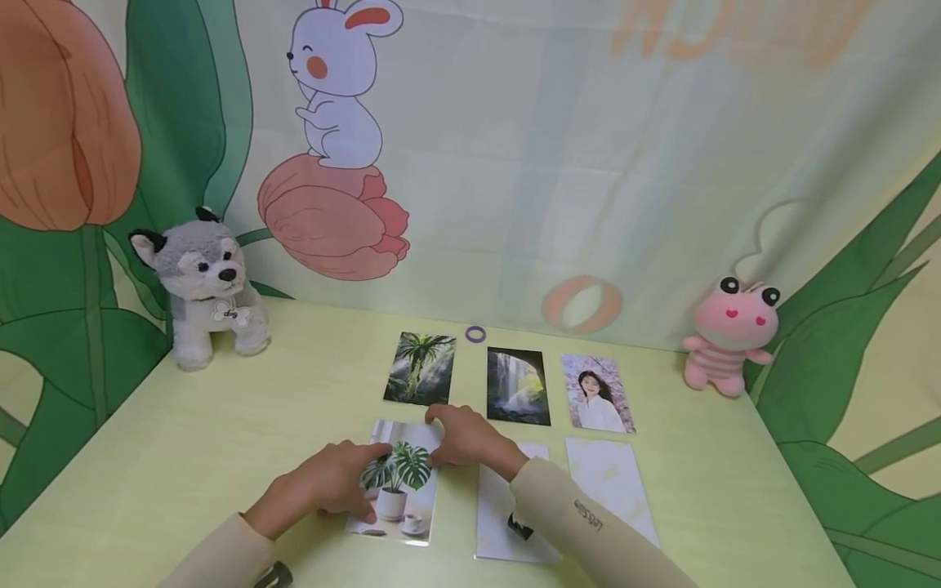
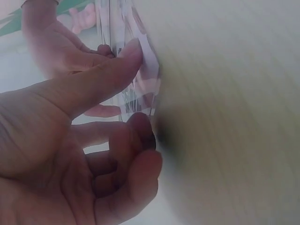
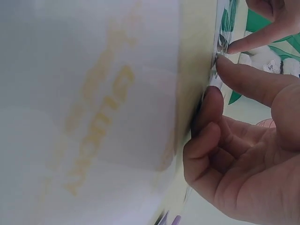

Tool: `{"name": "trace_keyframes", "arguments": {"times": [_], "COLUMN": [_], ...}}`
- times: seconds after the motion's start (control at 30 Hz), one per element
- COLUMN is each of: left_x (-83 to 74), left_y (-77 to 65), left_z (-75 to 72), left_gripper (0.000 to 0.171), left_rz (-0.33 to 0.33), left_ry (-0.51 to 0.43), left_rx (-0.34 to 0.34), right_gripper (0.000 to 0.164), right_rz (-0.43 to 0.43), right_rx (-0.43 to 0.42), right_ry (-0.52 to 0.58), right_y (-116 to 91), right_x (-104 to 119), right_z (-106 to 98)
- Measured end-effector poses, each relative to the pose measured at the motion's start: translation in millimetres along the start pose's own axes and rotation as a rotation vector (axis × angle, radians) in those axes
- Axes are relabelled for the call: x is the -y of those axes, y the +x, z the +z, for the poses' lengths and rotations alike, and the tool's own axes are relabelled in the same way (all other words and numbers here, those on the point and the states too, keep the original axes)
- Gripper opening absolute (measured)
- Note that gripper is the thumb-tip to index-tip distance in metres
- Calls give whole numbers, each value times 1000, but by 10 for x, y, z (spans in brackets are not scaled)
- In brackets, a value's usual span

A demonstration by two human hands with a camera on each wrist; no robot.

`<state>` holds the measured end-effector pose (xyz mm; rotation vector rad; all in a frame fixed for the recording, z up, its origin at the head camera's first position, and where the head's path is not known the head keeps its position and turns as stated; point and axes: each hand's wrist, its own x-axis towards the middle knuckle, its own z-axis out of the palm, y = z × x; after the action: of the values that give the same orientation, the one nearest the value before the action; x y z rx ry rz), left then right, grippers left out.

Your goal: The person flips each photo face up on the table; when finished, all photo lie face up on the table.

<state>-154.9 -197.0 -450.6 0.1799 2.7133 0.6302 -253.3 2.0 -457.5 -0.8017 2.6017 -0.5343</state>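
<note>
Glossy rectangular panel printed with a green potted plant [image 1: 392, 506], hand-held

Left hand [image 1: 334, 478]: fingers curled, thumb over panel's left edge, gripping.
Right hand [image 1: 470, 437]: thumb and forefinger gripping panel's upper-right corner.
Left wrist view only: panel's clear, layered edge.
Position: panel between both hands.

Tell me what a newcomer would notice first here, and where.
The eye would probably fall first on the printed rabbit perched on a pink flower on the backdrop. Next come a grey-and-white plush dog at the back left of the table and a pink plush frog at its back right. Nearer, the left hand and right hand hold the sides of a potted-plant picture.
</note>
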Motion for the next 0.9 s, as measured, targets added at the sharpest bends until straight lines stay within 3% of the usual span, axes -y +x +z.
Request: {"name": "trace_keyframes", "arguments": {"times": [0.27,0.4,0.53,0.73,0.9], "left_x": [-30,-22,-116,-306,-503], "left_y": [53,74,117,329,514], "left_z": [-1,-18,-60,-23,50], "left_gripper": [88,79,63,46,43], "left_rz": [6,42,87,240,381], "left_ry": [69,85,60,-13,58], "left_rx": [-2,-53,-126,-213,-269], "right_gripper": [53,51,51,51,56], "right_rz": [-13,-18,-16,-38,-46], "right_rx": [-54,-80,-116,-207,-234], "right_ry": [86,194,269,359,374], "right_y": [-75,-120,-204,-440,-645], "right_x": [-110,-231,-438,-796,-1076], "right_z": [-58,-161,-305,-536,-700]}}
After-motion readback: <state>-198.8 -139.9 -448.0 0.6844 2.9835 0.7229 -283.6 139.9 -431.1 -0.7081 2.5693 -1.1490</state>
